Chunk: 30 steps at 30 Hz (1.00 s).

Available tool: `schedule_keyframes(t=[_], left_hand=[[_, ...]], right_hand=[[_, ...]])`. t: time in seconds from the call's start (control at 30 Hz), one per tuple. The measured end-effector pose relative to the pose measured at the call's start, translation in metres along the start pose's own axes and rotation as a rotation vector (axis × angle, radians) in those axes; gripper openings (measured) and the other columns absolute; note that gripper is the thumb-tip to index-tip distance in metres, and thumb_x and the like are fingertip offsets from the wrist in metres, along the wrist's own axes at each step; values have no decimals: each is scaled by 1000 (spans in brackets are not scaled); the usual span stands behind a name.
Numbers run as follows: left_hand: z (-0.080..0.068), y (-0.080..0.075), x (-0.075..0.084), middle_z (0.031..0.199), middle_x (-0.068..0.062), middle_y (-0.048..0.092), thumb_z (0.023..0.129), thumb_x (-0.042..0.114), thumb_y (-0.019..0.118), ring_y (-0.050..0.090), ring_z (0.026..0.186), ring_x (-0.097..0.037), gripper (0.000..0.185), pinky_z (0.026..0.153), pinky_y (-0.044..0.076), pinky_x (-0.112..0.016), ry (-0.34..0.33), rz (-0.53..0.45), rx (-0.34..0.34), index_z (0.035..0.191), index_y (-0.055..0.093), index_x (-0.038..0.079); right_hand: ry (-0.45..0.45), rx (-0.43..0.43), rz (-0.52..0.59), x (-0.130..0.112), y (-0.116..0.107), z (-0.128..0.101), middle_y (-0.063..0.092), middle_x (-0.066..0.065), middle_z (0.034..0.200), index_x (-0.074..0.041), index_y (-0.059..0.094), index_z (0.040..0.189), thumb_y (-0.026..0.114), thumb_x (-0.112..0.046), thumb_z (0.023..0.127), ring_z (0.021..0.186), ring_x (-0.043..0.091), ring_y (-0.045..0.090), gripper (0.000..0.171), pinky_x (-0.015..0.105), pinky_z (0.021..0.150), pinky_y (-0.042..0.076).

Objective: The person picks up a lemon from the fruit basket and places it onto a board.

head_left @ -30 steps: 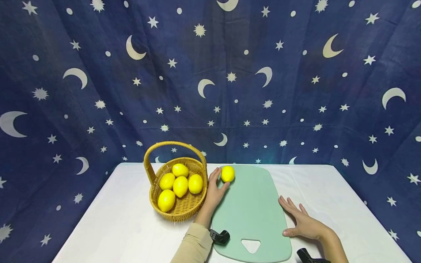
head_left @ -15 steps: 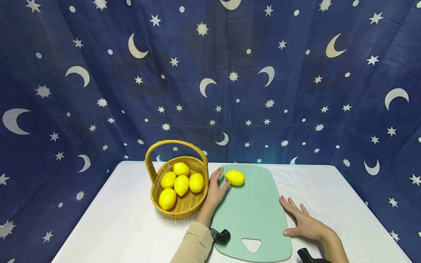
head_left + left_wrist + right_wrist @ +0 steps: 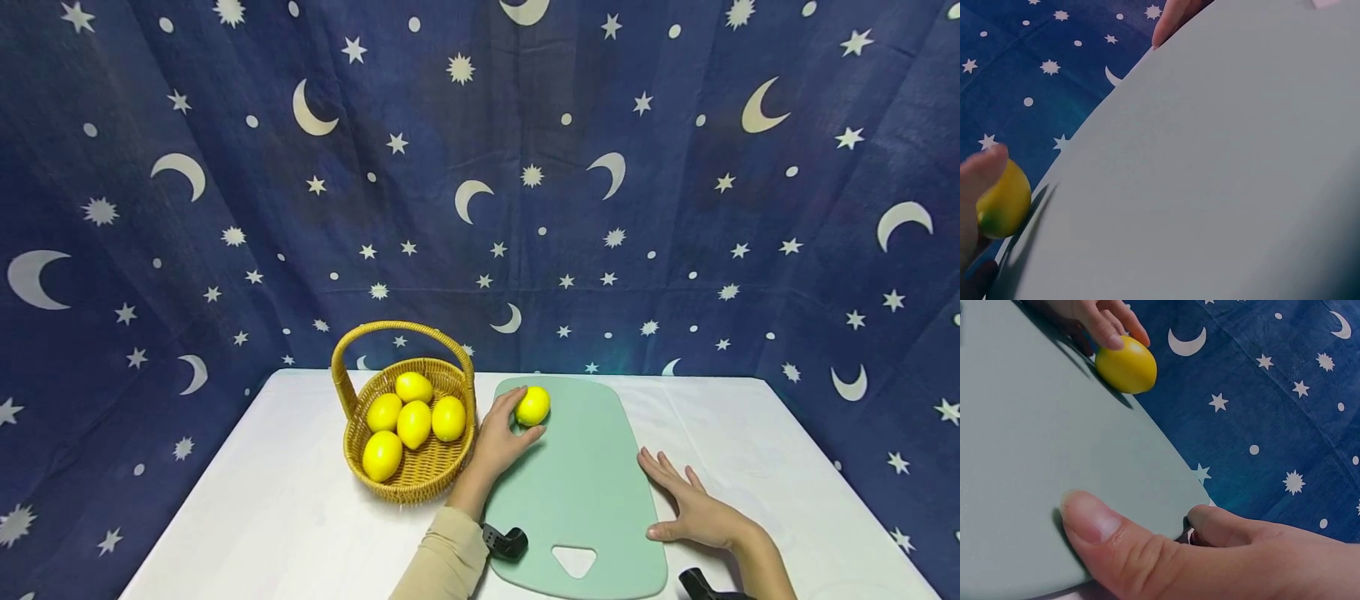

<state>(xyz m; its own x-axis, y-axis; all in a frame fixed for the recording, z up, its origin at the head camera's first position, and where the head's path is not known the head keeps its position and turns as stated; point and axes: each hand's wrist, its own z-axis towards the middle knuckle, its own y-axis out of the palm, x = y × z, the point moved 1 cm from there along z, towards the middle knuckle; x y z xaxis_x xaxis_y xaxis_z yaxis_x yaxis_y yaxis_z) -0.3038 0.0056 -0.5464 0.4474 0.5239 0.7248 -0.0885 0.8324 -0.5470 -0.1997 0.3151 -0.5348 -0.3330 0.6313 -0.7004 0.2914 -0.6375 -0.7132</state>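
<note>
A yellow lemon [image 3: 533, 406] sits on the far left part of a pale green cutting board [image 3: 573, 483]. My left hand [image 3: 501, 437] is right beside it, fingertips at its left side and the extended thumb just below it. In the right wrist view, those fingertips overlap one end of the lemon [image 3: 1127, 367]. My right hand [image 3: 693, 510] rests spread at the board's right edge, and its thumb [image 3: 1097, 519] lies over the board's surface in the right wrist view.
A wicker basket [image 3: 405, 493] with a tall handle stands left of the board, close to my left forearm. Several lemons [image 3: 414, 423] lie in it. The white table [image 3: 247, 517] ends at a blue star-and-moon curtain [image 3: 420, 208].
The lemon has shifted right and a little nearer and has turned, lying sideways half a second ago and end-on now. My left hand has followed it rightward. The right hand has stayed put.
</note>
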Motion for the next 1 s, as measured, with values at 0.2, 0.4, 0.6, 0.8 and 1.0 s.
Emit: schedule_keyframes(t=[0.2, 0.4, 0.6, 0.8, 1.0], left_hand=[[0, 2, 0, 134, -9, 55, 82, 21, 75, 52, 125, -25, 58, 108, 40, -39, -1, 23, 30, 135, 53, 11], [2, 2, -2, 119, -13, 61, 80, 14, 76, 61, 108, -24, 52, 90, 53, -31, -48, -46, 118, 128, 58, 5], [1, 2, 0, 113, -15, 58, 80, 12, 75, 61, 100, -23, 50, 84, 55, -28, -107, -56, 191, 126, 57, 3], [0, 3, -1, 110, -13, 59, 80, 12, 76, 59, 91, -19, 50, 78, 54, -28, -118, -28, 220, 125, 57, 4], [0, 4, -1, 112, -14, 58, 80, 11, 76, 59, 93, -19, 50, 78, 55, -28, -119, -46, 221, 125, 58, 4]], right_hand=[[-2, 8, -10, 0, 0, -1, 18, 33, 151, 5, 25, 147, 80, -38, 66, 122, -33, -8, 106, -3, 96, -22], [-13, 12, 0, 0, 0, -2, 18, 34, 150, 5, 26, 147, 80, -37, 66, 122, -32, -8, 106, -3, 95, -21], [-17, 3, -11, 1, 1, 0, 18, 33, 151, 5, 25, 147, 80, -37, 67, 122, -32, -9, 106, -2, 96, -22], [3, 1, 17, 2, 2, 1, 16, 32, 152, 3, 24, 148, 80, -37, 66, 123, -32, -9, 106, 8, 104, -25], [-17, 9, -18, 1, 2, 0, 19, 34, 150, 4, 26, 147, 80, -37, 67, 123, -32, -8, 105, -3, 96, -21]])
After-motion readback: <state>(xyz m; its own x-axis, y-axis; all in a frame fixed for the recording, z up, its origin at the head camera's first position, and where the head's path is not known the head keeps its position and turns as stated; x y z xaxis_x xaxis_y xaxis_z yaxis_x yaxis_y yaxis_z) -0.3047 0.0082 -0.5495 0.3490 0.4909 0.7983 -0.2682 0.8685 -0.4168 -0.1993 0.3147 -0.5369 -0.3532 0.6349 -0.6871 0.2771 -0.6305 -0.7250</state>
